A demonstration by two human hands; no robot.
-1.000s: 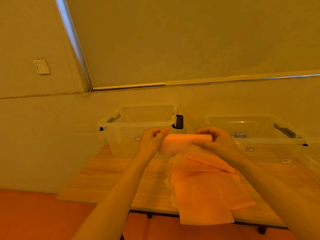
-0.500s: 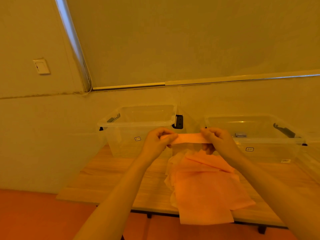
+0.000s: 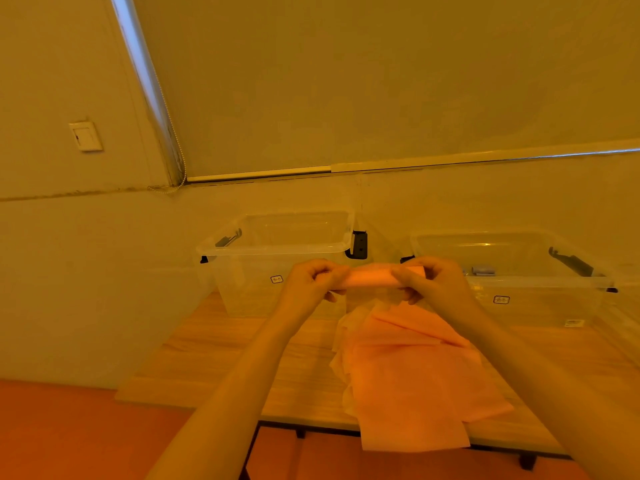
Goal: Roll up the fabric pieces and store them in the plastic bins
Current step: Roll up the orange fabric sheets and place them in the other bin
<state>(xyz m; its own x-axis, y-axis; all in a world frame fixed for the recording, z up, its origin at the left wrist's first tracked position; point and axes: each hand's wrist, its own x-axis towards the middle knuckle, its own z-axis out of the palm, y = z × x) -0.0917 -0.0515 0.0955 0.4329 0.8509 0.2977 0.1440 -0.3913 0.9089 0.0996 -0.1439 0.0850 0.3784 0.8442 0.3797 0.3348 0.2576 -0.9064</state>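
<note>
Fingers of the left hand (image 3: 308, 284) and right hand (image 3: 427, 284) curl around opposite ends of the rolled fabric (image 3: 370, 278), held above the fabric pile (image 3: 412, 379); two plastic bins (image 3: 277, 251) stand just beyond.

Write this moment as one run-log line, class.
left hand: grips rolled fabric piece | right hand: grips other end | roll: held above fabric pile | left bin: looks empty | step: rolling
</note>
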